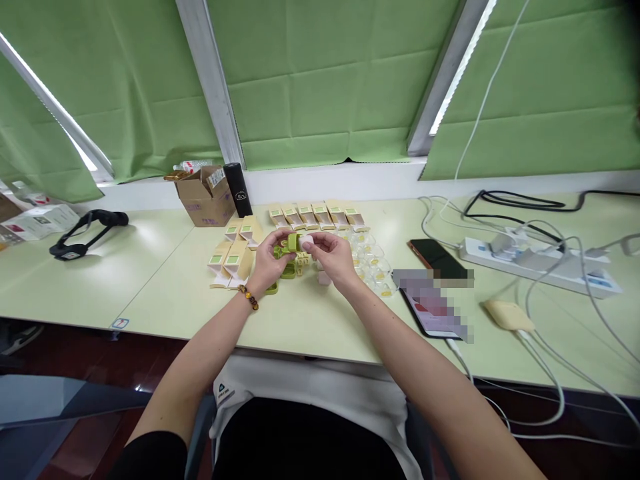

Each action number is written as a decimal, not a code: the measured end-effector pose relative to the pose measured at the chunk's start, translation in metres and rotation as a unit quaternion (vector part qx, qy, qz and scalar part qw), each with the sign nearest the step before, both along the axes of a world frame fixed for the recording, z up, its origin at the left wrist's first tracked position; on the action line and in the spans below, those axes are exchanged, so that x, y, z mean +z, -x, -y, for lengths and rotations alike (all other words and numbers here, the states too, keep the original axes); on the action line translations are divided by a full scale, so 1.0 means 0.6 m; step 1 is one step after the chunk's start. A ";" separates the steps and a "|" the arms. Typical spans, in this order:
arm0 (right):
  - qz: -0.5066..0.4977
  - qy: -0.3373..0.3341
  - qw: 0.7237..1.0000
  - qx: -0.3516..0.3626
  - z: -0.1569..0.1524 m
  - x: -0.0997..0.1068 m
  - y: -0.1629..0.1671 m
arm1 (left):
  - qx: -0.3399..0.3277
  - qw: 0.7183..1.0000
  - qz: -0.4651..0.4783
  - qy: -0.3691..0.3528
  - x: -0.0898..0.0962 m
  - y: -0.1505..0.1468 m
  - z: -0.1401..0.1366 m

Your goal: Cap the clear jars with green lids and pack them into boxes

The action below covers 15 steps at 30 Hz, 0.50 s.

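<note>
One green case (pixel 294 243), gripped by left hand (pixel 273 259), above the tabletop (pixel 165 287); white block (pixel 307 241), pinched by right hand (pixel 334 257), sits just right of it. Contact between them unclear, long axes too. Hands close together.

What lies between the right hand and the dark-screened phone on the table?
Clear plastic pieces with yellow spots, seen in the head view, lie between the right hand and the dark-screened phone.
</note>
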State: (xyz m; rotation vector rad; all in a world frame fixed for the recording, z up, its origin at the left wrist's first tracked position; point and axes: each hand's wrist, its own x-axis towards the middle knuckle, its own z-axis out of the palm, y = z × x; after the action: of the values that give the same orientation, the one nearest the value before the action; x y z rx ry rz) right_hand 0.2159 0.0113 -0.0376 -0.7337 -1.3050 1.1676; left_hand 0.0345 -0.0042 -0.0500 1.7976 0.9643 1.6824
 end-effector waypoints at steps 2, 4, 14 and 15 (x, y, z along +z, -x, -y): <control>0.009 0.000 1.000 0.003 0.002 0.001 -0.001 | 0.007 1.000 -0.015 -0.004 0.003 -0.002 0.004; 0.012 0.003 1.000 0.004 0.003 0.002 -0.002 | 0.015 0.999 -0.032 -0.007 0.003 -0.003 0.007; 0.006 0.006 1.000 0.003 -0.001 -0.001 -0.004 | 0.066 0.991 -0.109 -0.038 0.002 -0.004 0.014; 0.006 0.004 1.000 0.001 -0.001 0.000 -0.004 | 0.072 0.990 -0.117 -0.042 0.002 -0.004 0.014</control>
State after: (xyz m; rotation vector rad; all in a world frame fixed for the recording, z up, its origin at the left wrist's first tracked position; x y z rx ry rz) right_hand 0.2185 0.0119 -0.0379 -0.7469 -1.3120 1.1728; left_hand 0.0370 -0.0126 -0.0487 2.0604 1.1627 1.6431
